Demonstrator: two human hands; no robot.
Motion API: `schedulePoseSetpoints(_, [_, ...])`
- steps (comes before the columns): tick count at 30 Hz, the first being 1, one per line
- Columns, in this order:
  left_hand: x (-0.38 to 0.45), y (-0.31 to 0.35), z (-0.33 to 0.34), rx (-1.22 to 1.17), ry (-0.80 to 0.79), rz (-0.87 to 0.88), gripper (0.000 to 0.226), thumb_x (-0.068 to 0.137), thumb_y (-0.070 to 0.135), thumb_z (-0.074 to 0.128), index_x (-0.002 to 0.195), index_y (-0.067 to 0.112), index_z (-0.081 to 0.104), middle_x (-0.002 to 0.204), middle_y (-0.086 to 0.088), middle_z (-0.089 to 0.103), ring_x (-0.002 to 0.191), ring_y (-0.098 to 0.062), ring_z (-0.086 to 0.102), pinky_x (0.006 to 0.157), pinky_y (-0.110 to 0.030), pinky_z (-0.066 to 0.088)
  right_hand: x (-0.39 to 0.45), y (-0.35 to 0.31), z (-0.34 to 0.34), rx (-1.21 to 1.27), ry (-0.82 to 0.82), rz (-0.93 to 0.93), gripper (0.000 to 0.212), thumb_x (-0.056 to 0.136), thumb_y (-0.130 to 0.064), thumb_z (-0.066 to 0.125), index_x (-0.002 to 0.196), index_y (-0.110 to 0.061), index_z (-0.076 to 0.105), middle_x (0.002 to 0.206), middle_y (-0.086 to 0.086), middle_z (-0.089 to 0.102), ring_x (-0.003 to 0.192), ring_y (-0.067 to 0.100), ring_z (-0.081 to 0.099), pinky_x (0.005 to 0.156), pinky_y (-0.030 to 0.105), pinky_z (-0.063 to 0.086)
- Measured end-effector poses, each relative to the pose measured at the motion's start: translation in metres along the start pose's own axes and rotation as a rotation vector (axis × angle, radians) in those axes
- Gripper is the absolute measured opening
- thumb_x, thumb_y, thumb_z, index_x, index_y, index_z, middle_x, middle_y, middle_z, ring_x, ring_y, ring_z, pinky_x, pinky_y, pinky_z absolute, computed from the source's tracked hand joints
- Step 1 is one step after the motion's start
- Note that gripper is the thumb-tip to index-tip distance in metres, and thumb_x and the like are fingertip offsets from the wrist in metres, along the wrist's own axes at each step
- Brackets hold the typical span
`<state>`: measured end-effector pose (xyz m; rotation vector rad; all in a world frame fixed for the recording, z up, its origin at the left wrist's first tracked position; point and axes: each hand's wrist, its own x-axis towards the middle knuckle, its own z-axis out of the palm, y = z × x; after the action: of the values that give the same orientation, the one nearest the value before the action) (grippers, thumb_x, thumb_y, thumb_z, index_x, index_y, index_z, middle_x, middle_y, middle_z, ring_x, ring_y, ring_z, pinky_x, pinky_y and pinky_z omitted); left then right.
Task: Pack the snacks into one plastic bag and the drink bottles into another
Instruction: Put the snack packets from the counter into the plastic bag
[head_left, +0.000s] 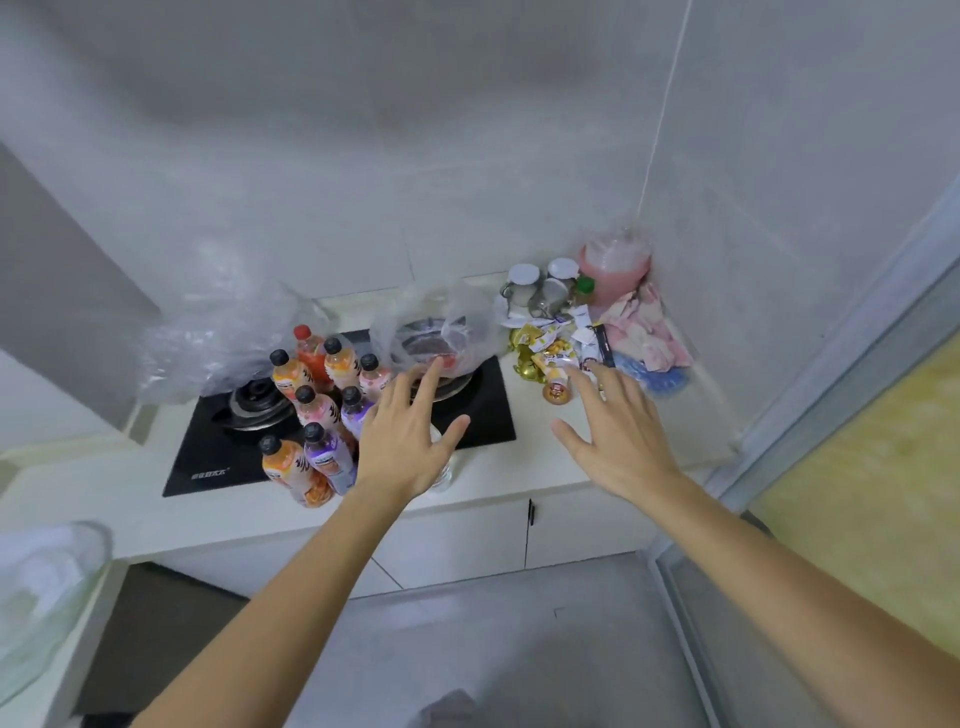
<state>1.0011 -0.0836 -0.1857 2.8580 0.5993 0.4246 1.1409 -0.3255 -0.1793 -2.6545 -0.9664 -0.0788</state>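
A pale worktop (498, 483) is running along a grey tiled wall (363, 156) in a small kitchen, and a black gas hob (218, 452) is sitting in it.

The drink bottles (317, 410) are standing upright in a tight group on the middle of the hob, most with black caps and one at the back with a red cap; their labels are orange, pink and purple. One clear plastic bag (441, 332) is lying open over the right burner, just behind the bottles. A second crumpled clear plastic bag (208, 343) is lying at the left, over the back of the left burner. The snacks (556, 348), small packets in yellow, gold and white, are lying in a loose pile on the worktop to the right of the hob.

The left hand (410, 436) is reaching forward above the bottles with straight, spread fingers, holding nothing; its fingertips are near the edge of the bag on the right burner. The right hand (618, 436) is also stretched out flat and holding nothing, its fingertips just beside the snack pile.

Behind the snacks, in the corner, glass jars with white lids (540, 283) are standing next to a pink container (615, 270), and a pink and white cloth (647, 332) is lying beside them.
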Motion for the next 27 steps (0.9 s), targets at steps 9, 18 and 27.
schedulePoseSetpoints(9, [0.085,-0.033,0.044,-0.003,-0.002,-0.136,0.076,0.097,0.068,0.037,0.160,0.029,0.020,0.151,-0.008,0.040,0.140,-0.030,0.038,0.106,-0.051,0.045,0.123,-0.017,0.050,0.027,-0.062,-0.080,0.070,0.096,-0.054,0.052,0.158,-0.027,0.032,0.160,0.002,0.035,0.146,0.032,0.030,0.115,0.051,0.033])
schedulePoseSetpoints(18, [0.184,-0.089,0.094,-0.020,-0.136,-0.239,0.075,0.096,0.057,0.046,0.160,0.028,0.018,0.153,-0.014,0.036,0.137,-0.039,0.036,0.102,-0.054,0.047,0.233,-0.033,0.115,-0.008,-0.217,-0.139,0.069,0.100,-0.053,0.048,0.159,-0.027,0.024,0.163,0.000,0.028,0.148,0.032,0.024,0.118,0.050,0.033])
schedulePoseSetpoints(27, [0.246,-0.122,0.127,0.035,-0.326,-0.394,0.074,0.094,0.043,0.056,0.155,0.021,0.020,0.151,-0.021,0.032,0.134,-0.047,0.037,0.100,-0.053,0.043,0.319,-0.045,0.170,-0.079,-0.354,-0.280,0.063,0.100,-0.045,0.051,0.155,-0.024,0.029,0.162,0.002,0.028,0.144,0.033,0.028,0.112,0.050,0.036])
